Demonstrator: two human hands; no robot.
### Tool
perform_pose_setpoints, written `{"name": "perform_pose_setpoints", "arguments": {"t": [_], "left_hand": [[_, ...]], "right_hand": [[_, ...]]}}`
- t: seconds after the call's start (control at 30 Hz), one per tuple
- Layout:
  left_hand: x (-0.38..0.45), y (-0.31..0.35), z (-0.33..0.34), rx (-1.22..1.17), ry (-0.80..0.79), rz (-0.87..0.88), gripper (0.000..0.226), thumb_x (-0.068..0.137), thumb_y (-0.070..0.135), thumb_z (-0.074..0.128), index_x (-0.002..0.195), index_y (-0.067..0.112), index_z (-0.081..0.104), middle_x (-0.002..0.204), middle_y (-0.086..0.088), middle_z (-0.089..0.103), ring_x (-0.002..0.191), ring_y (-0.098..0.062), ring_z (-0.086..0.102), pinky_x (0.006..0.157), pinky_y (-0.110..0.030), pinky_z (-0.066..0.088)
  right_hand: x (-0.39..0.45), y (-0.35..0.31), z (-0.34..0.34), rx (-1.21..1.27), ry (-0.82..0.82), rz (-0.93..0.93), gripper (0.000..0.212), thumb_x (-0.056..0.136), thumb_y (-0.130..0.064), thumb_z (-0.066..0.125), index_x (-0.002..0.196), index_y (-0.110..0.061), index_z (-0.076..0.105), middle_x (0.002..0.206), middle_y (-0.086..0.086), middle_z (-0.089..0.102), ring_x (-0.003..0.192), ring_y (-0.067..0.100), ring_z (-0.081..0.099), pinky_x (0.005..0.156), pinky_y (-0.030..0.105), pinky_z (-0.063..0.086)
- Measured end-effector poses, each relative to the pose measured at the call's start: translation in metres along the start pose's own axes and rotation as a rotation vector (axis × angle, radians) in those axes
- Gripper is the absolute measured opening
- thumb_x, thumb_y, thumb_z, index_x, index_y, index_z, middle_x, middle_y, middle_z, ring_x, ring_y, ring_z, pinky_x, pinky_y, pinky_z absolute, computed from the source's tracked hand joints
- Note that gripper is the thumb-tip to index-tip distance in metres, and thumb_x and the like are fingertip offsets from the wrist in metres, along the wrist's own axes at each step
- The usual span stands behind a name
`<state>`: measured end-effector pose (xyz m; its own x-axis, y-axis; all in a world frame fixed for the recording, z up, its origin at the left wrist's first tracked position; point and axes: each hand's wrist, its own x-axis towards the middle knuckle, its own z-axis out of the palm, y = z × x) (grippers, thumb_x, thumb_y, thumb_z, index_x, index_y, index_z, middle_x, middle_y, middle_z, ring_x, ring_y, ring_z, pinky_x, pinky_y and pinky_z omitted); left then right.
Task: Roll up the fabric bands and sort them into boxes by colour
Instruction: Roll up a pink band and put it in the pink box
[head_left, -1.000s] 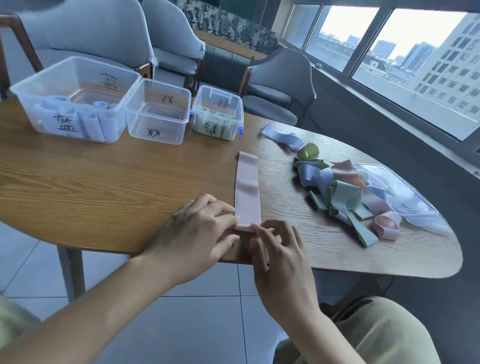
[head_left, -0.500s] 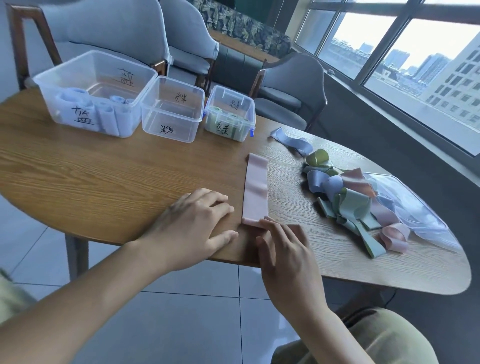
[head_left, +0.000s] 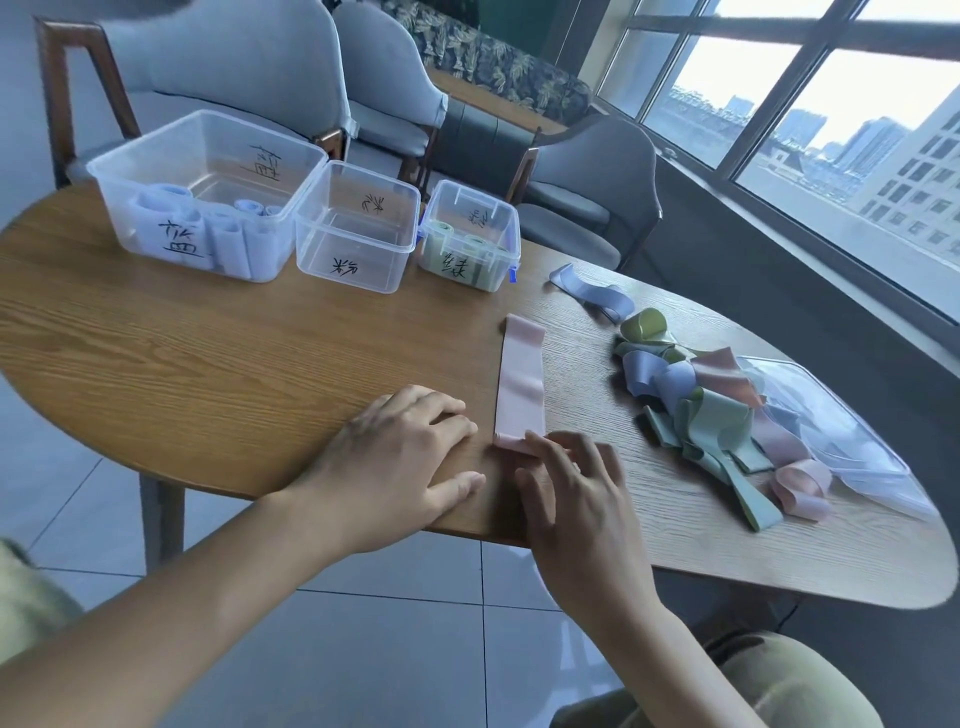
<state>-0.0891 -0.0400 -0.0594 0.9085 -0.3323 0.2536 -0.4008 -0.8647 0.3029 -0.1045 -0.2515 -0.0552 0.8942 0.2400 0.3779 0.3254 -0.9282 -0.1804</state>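
Pink band (head_left: 521, 379) flat on wooden bench (head_left: 234, 364), near end slightly rolled under right hand (head_left: 576, 499) fingertips, fingers straight. Left hand (head_left: 400, 462) flat, relaxed, just left. Three labelled clear boxes (head_left: 358, 228) far left; loose bands (head_left: 711, 415) right. Windows far right; tiled floor.

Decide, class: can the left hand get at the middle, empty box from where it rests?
Probably yes: the left hand lies flat on the table, and only bare wood separates it from the middle box, whose top is open.

Grey armchairs (head_left: 249, 78), tiled floor (head_left: 395, 649), bright city-view windows (head_left: 810, 104)
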Motion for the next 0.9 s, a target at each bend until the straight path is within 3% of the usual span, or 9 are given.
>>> {"name": "perform_pose_setpoints", "arguments": {"t": [0.27, 0.47, 0.57, 0.7, 0.9], "left_hand": [[0.000, 0.000, 0.000, -0.007, 0.008, 0.002, 0.074, 0.081, 0.070, 0.024, 0.130, 0.028, 0.061, 0.140, 0.009, 0.053, 0.134, -0.014, 0.041, 0.110, -0.036, 0.038], [0.000, 0.001, 0.000, -0.006, 0.007, 0.001, 0.075, 0.081, 0.070, 0.022, 0.131, 0.029, 0.061, 0.141, 0.009, 0.052, 0.134, -0.014, 0.041, 0.110, -0.036, 0.038], [0.000, 0.001, 0.000, -0.010, 0.014, 0.000, 0.074, 0.082, 0.070, 0.023, 0.130, 0.029, 0.061, 0.141, 0.009, 0.052, 0.134, -0.014, 0.041, 0.110, -0.036, 0.038], [0.000, 0.000, 0.000, -0.016, 0.018, 0.004, 0.074, 0.082, 0.069, 0.024, 0.130, 0.028, 0.061, 0.140, 0.008, 0.053, 0.134, -0.014, 0.042, 0.110, -0.036, 0.038], [0.000, -0.001, 0.001, -0.010, 0.016, 0.007, 0.072, 0.083, 0.070, 0.024, 0.129, 0.029, 0.061, 0.140, 0.009, 0.052, 0.134, -0.013, 0.041, 0.110, -0.034, 0.037]], "right_hand": [[0.009, 0.001, 0.001, 0.020, -0.024, -0.005, 0.038, 0.100, -0.039, 0.037, 0.131, -0.027, 0.055, 0.130, -0.013, 0.059, 0.116, 0.018, 0.046, 0.101, 0.033, 0.041], [0.017, 0.004, 0.003, 0.044, -0.019, -0.040, 0.032, 0.101, -0.032, 0.050, 0.130, -0.038, 0.057, 0.135, -0.005, 0.054, 0.126, 0.018, 0.043, 0.108, 0.033, 0.038], [0.022, 0.005, 0.005, 0.023, -0.003, -0.045, 0.032, 0.099, -0.031, 0.053, 0.130, -0.038, 0.058, 0.125, -0.001, 0.050, 0.117, 0.019, 0.042, 0.102, 0.035, 0.041], [0.029, 0.006, 0.007, -0.013, 0.009, -0.043, 0.034, 0.097, -0.031, 0.056, 0.130, -0.034, 0.059, 0.115, 0.001, 0.051, 0.108, 0.021, 0.042, 0.095, 0.040, 0.043], [0.037, 0.006, 0.007, -0.039, -0.042, 0.010, 0.041, 0.099, -0.035, 0.052, 0.138, -0.022, 0.054, 0.124, 0.002, 0.059, 0.115, 0.025, 0.044, 0.101, 0.041, 0.042]]}}
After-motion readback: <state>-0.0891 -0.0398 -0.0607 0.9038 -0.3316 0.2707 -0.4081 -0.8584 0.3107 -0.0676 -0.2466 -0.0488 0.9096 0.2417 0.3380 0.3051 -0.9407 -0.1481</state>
